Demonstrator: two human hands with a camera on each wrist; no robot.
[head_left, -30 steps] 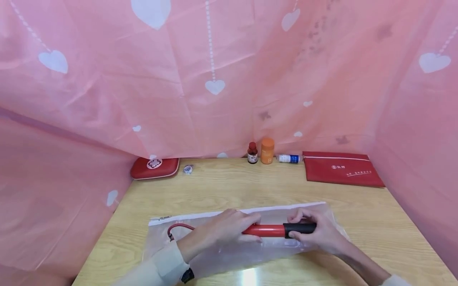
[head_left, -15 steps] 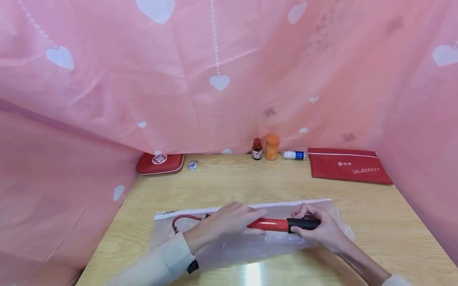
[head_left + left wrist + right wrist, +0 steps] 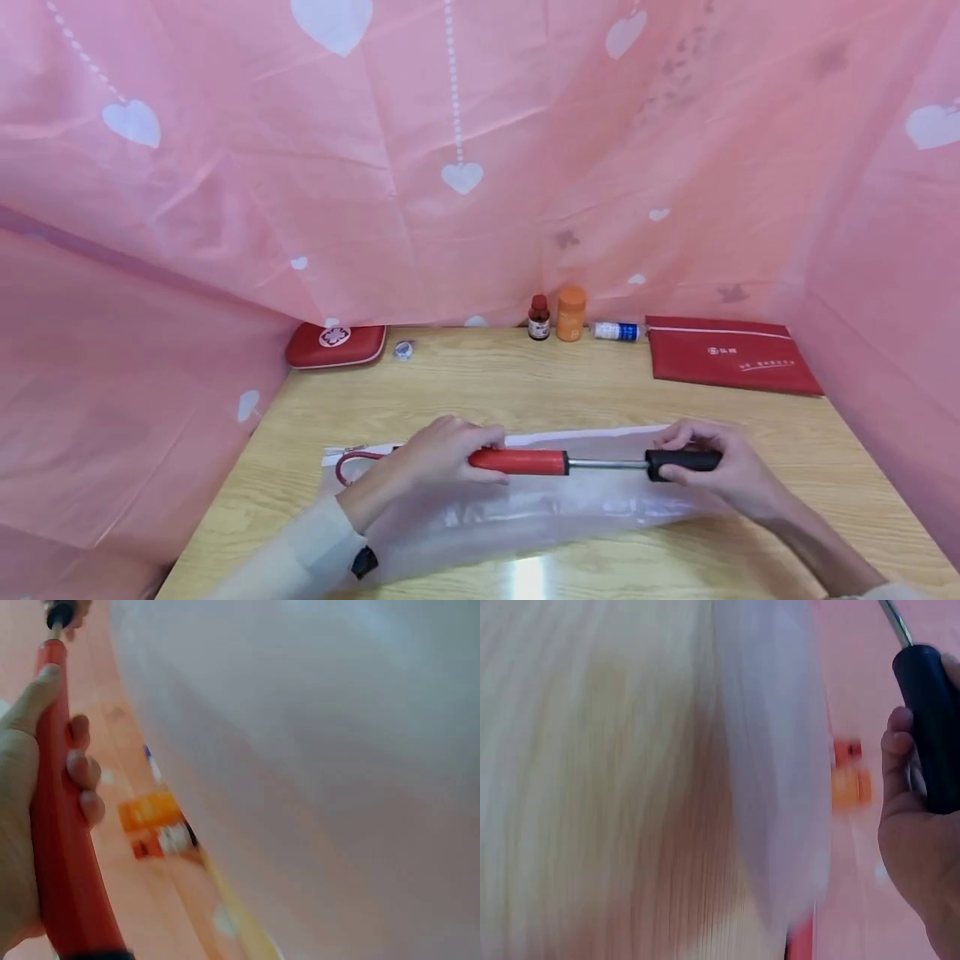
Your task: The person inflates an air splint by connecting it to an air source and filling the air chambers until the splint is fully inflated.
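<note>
Pink cloth (image 3: 495,108) backs this wooden table (image 3: 465,383); over a pouch (image 3: 540,504), the left hand (image 3: 450,454) grips the red pump (image 3: 528,462), the right hand (image 3: 738,471) its handle (image 3: 681,461). Only the left wrist view shows three wrapping fingertips (image 3: 83,771).

At the back of the bench (image 3: 480,379), a red case (image 3: 336,347) lay at left, a small roll (image 3: 403,350) just beside it. Farther right stood a bottle (image 3: 538,320) and an orange jar (image 3: 571,317), then lay a cylinder (image 3: 617,331) and a red pouch (image 3: 731,357). A pink curtain (image 3: 480,246) hung behind.
</note>
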